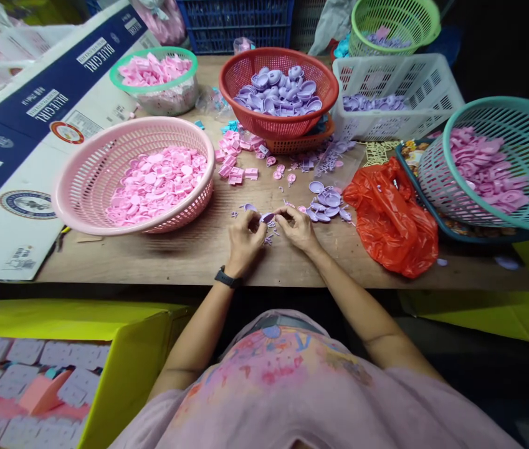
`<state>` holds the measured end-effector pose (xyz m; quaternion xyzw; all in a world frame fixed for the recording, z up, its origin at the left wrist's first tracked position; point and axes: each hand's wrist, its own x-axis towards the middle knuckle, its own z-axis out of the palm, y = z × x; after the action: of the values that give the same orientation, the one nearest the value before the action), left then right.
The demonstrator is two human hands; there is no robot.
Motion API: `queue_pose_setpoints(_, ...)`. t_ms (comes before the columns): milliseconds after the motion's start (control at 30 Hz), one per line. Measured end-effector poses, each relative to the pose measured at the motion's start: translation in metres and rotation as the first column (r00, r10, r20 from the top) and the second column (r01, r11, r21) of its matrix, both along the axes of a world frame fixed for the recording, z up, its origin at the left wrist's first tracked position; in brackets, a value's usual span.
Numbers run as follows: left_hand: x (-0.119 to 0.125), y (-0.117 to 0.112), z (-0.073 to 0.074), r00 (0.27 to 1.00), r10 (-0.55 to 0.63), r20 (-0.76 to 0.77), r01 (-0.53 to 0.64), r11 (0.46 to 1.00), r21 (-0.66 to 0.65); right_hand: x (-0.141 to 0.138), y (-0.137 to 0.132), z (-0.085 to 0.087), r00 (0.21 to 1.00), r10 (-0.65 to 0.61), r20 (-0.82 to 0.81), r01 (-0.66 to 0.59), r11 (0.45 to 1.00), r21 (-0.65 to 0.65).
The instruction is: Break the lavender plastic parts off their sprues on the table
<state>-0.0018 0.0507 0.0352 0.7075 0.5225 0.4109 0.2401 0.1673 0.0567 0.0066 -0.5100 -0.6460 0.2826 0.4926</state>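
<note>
Near the table's front edge, my left hand [244,238] pinches a small purple oval plastic piece [268,217] between thumb and fingers. My right hand [298,228] comes up close on its other side with thumb and forefinger pinched together. Whatever lies between those right fingertips is too small to make out. Tiny purple bits [270,237] are scattered on the wood below my hands. Another purple piece [248,207] lies just beyond my left fingers. To the right of my right hand is a loose pile of purple oval pieces [328,201].
A pink basket [70,187] of pink parts stands left. Behind are a red basket [231,75] of purple parts and a white crate [442,93]. A red plastic bag [392,227] and a tilted teal basket [479,118] stand right. Loose pink pieces [236,174] lie mid-table.
</note>
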Motion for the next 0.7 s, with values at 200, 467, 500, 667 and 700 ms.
queue_pose_setpoints(200,0.003,-0.015,-0.032,0.948,0.118,0.296,-0.081,0.988,-0.134,0.001,0.003,-0.005,0.954,0.019,-0.300,-0.066,0.987,-0.146)
queue_pose_setpoints(467,-0.001,-0.005,-0.036,0.932,0.174,0.319,-0.127,0.979,-0.162,-0.001,-0.002,0.000,0.888,0.029,-0.459,-0.139,0.968,-0.208)
queue_pose_setpoints(500,0.000,-0.005,-0.036,0.935,0.179,0.307,-0.134,0.978,-0.160,-0.001,-0.002,-0.001,0.889,0.022,-0.458,-0.129,0.970,-0.204)
queue_pose_setpoints(667,0.000,-0.009,-0.038,0.937,0.176,0.301,-0.130,0.977,-0.167,-0.006,-0.003,-0.008,0.892,0.026,-0.452,-0.125,0.973,-0.191)
queue_pose_setpoints(700,0.000,-0.010,-0.038,0.941,0.170,0.294,-0.129,0.980,-0.151,-0.007,-0.004,-0.009,0.897,0.042,-0.440,-0.140,0.971,-0.192)
